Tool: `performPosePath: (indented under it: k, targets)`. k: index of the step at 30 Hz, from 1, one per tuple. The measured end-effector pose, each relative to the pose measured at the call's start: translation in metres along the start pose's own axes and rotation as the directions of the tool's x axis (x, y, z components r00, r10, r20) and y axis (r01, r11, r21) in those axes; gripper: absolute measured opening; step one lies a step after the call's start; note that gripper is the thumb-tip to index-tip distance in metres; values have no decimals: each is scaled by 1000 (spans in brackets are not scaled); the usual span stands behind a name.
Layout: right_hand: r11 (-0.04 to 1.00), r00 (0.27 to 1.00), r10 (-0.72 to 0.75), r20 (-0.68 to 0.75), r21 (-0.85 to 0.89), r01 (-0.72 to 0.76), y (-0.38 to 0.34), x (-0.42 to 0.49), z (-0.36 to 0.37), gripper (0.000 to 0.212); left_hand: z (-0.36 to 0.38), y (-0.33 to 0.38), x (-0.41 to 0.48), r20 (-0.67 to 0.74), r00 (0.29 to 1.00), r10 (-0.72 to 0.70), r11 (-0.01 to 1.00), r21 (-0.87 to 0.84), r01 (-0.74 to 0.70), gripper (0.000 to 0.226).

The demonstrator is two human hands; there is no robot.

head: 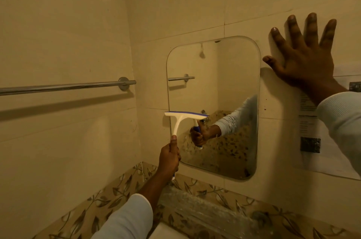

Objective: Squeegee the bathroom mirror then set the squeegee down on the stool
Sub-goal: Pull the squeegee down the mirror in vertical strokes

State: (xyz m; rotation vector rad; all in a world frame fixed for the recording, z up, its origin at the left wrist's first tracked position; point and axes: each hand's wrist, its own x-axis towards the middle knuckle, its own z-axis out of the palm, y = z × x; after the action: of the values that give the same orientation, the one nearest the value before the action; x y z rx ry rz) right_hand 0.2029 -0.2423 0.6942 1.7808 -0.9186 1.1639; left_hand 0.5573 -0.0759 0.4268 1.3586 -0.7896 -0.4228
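Left hand [169, 157] gripping squeegee [183, 116], apparently against mirror [230, 74]

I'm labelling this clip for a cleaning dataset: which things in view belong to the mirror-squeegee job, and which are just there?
Part of the job:
- squeegee, gripped by the left hand, blade against the glass
- mirror

Just there:
- towel rail on the left wall
- printed notice right of the mirror
- right hand, spread flat on the wall tiles

The stool is not in view.

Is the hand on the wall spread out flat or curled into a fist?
Spread out. The right hand lies against the tiled wall beside the mirror, its fingers fanned apart.
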Motion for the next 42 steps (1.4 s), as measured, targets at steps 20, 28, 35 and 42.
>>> performPosePath:
  k: [20, 28, 35, 42]
  targets:
    - [1000, 1000, 2, 8, -8, -2, -1, 0, -2, 88, -11, -46, -30, -2, 996, -84, 996, 16, 84, 57]
    - [1000, 1000, 1, 15, 4, -1, -3, -1, -5, 89, -14, -64, -37, -5, 992, -127, 991, 48, 127, 59]
    - [1000, 1000, 2, 2, 5, -2, -2, -1, -4, 87, -15, -78, -46, -17, 988, -151, 986, 70, 152, 65]
    - [1000, 1000, 0, -14, -5, 0, -1, 0, -1, 87, -19, -91, -50, -24, 985, -172, 980, 99, 174, 58]
